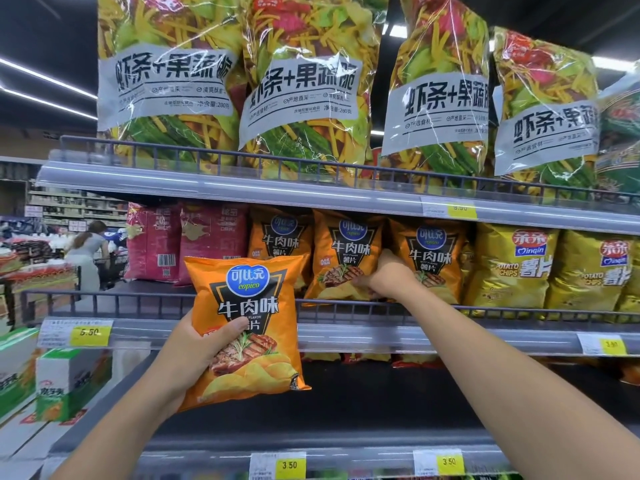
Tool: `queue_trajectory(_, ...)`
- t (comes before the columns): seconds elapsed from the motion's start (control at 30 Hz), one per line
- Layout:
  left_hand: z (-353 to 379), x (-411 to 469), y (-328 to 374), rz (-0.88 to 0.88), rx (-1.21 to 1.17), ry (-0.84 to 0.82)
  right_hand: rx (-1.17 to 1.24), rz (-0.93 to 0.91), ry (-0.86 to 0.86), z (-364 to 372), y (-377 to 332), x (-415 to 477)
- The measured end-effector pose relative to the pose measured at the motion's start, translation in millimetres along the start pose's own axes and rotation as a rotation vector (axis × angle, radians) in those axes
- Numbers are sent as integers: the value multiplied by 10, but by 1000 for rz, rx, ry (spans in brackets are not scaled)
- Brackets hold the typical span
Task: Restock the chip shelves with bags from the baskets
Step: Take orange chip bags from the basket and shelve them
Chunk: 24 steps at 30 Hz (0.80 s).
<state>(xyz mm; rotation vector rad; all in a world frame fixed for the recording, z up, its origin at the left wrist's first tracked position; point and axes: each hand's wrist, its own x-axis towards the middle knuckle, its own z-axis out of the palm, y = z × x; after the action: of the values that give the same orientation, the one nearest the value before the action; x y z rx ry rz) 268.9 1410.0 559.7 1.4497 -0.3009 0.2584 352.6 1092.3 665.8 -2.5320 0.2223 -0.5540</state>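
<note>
A supermarket aisle with strip lights overhead, and far off to the left a person (88, 251) bends over a display. Close in front stands a wire-railed rack. Its top shelf (207, 181) carries tall clear bags of mixed vegetable crisps (304, 81). The middle shelf (450, 311) holds pink bags (187, 244), then a row of orange shelf bags (346, 251), then yellow potato chip bags (512, 268).

The left grip (194, 355) holds an orange beef-flavour bag (249, 306) upright in front of the shelf rail, below and left of the matching row. The thumb is pressed across the bag's face and the fingers are wrapped behind its lower left side. It is held face out, probably so it can slide into the row reading the same way as its neighbours. It waits off the shelf because no slot is ready for it yet.

The right grip (388, 278) reaches over the rail to the foot of the row, between the middle and right orange bags. Its fingers are tucked in among them and hidden, so I cannot tell whether it pinches a bag or only pushes. My guess is that it is straightening or parting the row to make room.

A yellow price tag (88, 332) sits on the shelf edge, and no basket is in view
</note>
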Motion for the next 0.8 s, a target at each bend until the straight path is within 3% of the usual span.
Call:
queue_trajectory(0.2, 12, -19, 31, 7, -14, -15, -28, -94, 116, -102, 46, -176)
queue_trajectory(0.37, 38, -31, 112, 5, -46, -46, 179, -267, 223, -164, -142, -607)
queue_trajectory(0.5, 112, -14, 265, 14, -76, -75, 415, -296, -143, -146, -365, -1024)
queue_trajectory(0.63, 177, 68, 418, 13, -84, -78, 478, -261, -455, -80, -468, -1159)
queue_trajectory(0.8, 200, 195, 606, -93, -63, -111, 424, -239, -575, 55, -532, -1098)
